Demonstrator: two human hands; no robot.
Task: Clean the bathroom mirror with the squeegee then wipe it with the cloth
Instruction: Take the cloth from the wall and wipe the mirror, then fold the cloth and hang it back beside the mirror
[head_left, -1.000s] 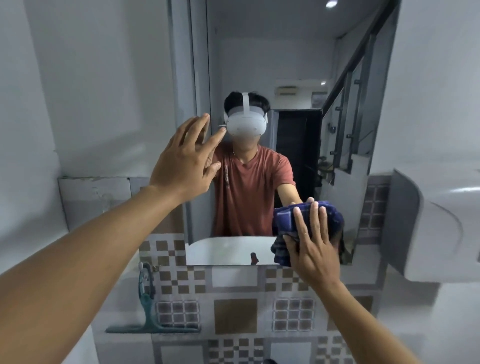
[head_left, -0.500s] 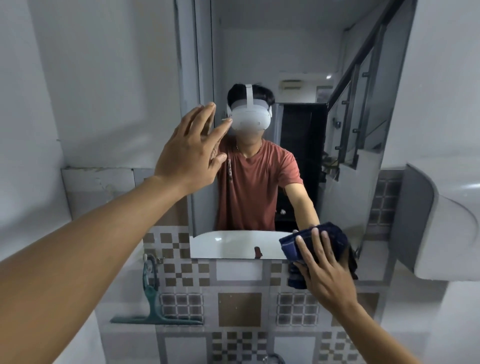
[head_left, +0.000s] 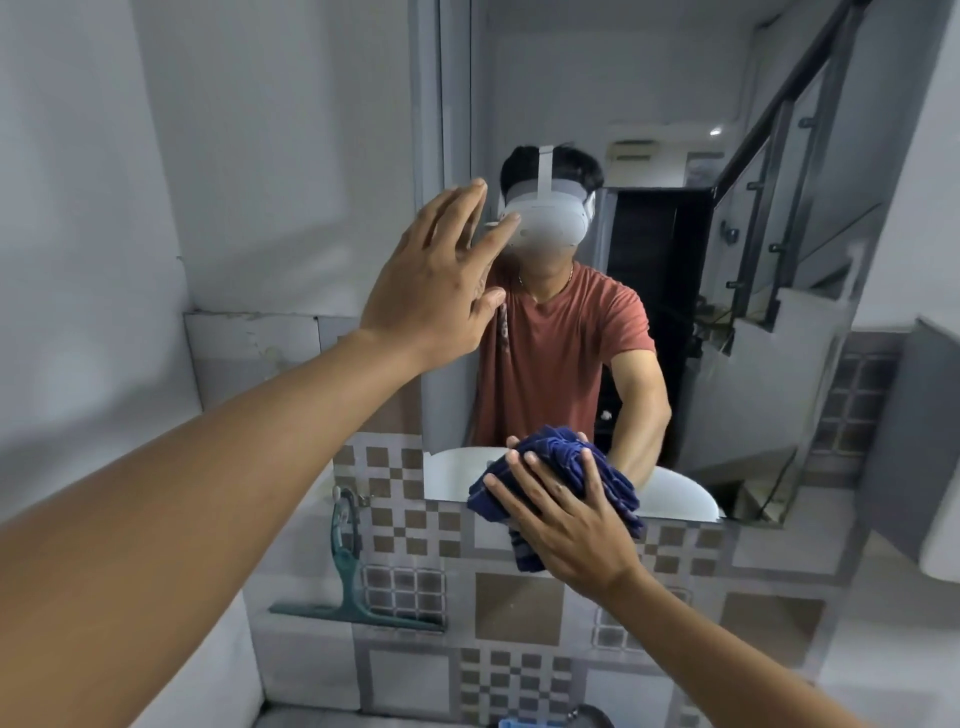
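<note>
Mirror (head_left: 675, 130) fills the upper middle and right of the view, its bottom edge meeting a wall of patterned tile (head_left: 519, 608) below. Reflected in the glass are a person in a red shirt wearing a white headset, the white rim of a basin and a stair rail at about 2 o'clock.

Left hand (head_left: 436, 280) is raised at about 10 o'clock of the view, against the mirror's left edge, fingers straight and spread, palm toward the glass, holding nothing; whether the palm touches the glass cannot be told.

Right hand (head_left: 566, 519) sits at about 5 o'clock, on the mirror's bottom edge. Its fingers are spread flat over a bunched dark blue cloth (head_left: 571, 457), pressing it to the surface rather than gripping round it. The cloth straddles the edge, partly on glass, partly hanging over tile.

Squeegee (head_left: 353, 587), teal, hangs on the tiled wall at about 7 o'clock, blade at the bottom, well apart from both hands.
</note>
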